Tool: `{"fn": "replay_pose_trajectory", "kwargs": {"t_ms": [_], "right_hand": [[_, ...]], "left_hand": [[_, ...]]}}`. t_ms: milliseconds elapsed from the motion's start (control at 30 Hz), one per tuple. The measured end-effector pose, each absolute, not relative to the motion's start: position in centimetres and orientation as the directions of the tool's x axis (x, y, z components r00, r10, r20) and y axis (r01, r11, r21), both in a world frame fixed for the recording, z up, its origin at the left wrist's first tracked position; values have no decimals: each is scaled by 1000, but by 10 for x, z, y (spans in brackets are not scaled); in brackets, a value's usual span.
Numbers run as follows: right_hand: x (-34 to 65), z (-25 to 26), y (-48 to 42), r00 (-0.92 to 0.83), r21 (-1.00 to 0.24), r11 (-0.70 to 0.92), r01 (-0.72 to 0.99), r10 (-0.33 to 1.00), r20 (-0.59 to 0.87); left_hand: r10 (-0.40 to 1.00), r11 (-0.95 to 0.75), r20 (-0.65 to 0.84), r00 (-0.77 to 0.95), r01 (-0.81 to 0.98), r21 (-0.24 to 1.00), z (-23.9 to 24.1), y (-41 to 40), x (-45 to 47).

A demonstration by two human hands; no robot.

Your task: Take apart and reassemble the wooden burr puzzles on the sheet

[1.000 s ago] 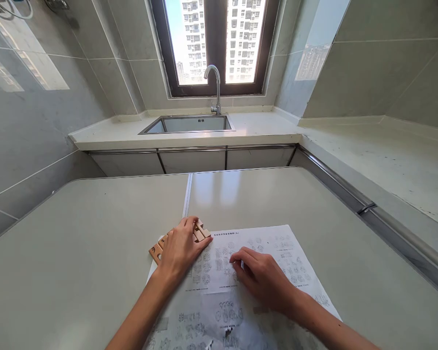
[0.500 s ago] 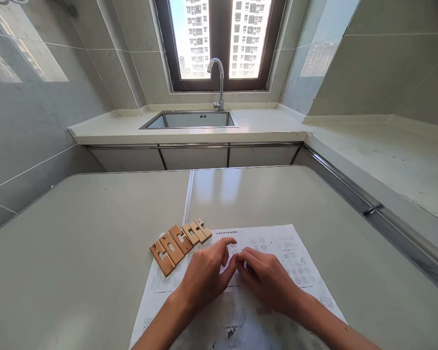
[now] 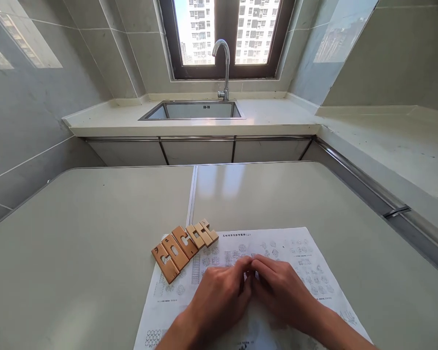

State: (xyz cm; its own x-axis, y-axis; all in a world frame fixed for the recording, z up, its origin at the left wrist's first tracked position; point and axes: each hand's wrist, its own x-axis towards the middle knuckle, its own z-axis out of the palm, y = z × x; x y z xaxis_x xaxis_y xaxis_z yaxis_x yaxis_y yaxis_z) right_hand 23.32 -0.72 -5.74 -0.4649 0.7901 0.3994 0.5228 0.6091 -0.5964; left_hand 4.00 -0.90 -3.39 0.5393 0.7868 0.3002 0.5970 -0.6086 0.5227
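both hands are curled with their fingertips drawn together over the middle of a printed sheet of paper [image 3: 295,253]. the left hand [image 3: 219,299] comes in from the near left and the right hand [image 3: 281,291] from the near right, so their tips meet at one spot. whether they pinch something small between them or only press on the sheet cannot be told, as the fingers hide that spot. the sheet lies flat on the near part of a pale table [image 3: 95,233], its diagrams facing the person, and the heels of the hands seem to rest on it, which would keep it from sliding. a row of notched wooden pieces [image 3: 184,243] lies side by side, just to the far left of the hands. the row slants across the sheet's far left corner, half on the paper and half on the table, close at hand yet off most of the print. far across the room a sink [image 3: 197,111] with a curved tap [image 3: 224,63] sits in a counter under a window [image 3: 226,29].
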Motion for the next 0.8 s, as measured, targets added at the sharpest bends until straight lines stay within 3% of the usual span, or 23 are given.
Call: {"fn": "replay_pose_trajectory", "kwargs": {"t_ms": [800], "right_hand": [[233,-53,-8,-471,-602,609,517,789,394]], "left_hand": [[790,-595,269,551,583,554,-32,-7,39]]}}
